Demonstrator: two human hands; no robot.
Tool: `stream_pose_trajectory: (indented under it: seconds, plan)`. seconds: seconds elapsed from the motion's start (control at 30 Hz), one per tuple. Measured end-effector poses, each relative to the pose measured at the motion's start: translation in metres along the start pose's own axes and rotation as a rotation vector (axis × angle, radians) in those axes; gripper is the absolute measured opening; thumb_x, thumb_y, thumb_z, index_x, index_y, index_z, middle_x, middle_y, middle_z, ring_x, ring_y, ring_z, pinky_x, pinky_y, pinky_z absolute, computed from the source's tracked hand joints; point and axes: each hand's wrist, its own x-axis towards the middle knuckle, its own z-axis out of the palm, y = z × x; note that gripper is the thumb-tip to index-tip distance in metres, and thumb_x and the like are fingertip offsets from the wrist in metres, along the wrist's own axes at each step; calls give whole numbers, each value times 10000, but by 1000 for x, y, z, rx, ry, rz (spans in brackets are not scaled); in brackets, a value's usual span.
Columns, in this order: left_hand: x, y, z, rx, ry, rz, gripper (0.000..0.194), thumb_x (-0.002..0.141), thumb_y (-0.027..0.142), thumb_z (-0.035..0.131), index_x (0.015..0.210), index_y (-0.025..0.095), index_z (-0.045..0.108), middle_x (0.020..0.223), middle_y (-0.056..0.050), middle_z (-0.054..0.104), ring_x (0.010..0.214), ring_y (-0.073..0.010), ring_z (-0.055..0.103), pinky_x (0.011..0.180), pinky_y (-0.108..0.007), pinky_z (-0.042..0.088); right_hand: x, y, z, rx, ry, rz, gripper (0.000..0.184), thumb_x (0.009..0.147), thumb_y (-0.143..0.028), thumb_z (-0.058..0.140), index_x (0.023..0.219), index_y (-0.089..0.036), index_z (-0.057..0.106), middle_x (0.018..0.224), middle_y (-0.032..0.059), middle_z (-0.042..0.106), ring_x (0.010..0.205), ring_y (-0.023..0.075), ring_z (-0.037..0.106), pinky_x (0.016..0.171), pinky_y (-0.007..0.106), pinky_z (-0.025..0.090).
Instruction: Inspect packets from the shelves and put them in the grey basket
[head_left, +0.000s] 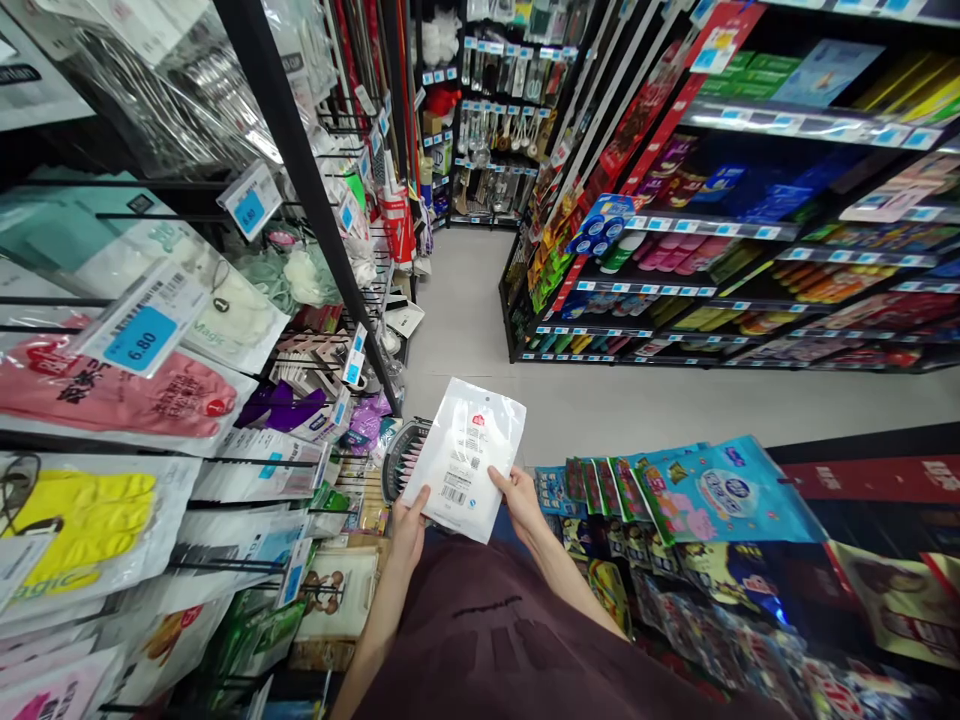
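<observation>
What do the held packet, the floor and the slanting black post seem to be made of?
Packet: probably plastic film, glossy, from its creases and sheen. Floor: smooth grey tile or similar, with a faint seam. Black post: likely painted metal, from its slim straight form.

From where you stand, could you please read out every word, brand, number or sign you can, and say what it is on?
"6.80": white-and-blue price tag
"Magic": green-and-white plastic packet
"agic", start hidden: yellow glove packet
Too small or blurred: the held white plastic packet; everything else.
</observation>
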Motion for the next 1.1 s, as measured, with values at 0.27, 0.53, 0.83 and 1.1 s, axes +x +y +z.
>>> stream_pose_trajectory:
  seconds: [0.27, 0.53, 0.83, 1.1]
  plan:
    - [0, 8, -2, 344, 98, 327, 768, 765, 383, 710, 1417, 239, 330, 1315, -156, 535, 1126, -265, 581, 888, -375, 511, 7, 2, -12, 82, 112, 0, 385, 662, -336, 811, 1006, -209, 696, 1082, 66, 729, 915, 272, 701, 735, 387, 590]
    - [-21, 19, 20, 1343, -506, 827, 803, 713, -54, 430, 1431, 305, 406, 1562, -27, 263, 1451, -285, 162, 1178, -546, 154, -1, 4, -5, 133, 48, 49, 381, 718, -335, 761, 1058, -187, 676, 1047, 82, 736, 906, 262, 708, 766, 375, 595]
    - [-22, 18, 29, 1370, -758, 772, 814, 754, -14, 447, 1487, 304, 285, 1589, -43, 186, 1449, -271, 186, 1156, -510, 245, -4, 1, -8, 296, -56, 96, 421, 754, -396, 702, 1098, -159, 652, 1056, 104, 727, 929, 275, 694, 719, 380, 587]
    - [-25, 18, 28, 697, -330, 441, 363, 814, 237, 638, 1172, 269, 686, 1250, -51, 645, 1232, -273, 531, 1124, -367, 335, -18, -13, -11, 286, -370, 264, 469, 816, -495, 637, 1175, -195, 614, 1155, 115, 691, 463, 87, 585, 479, 228, 508]
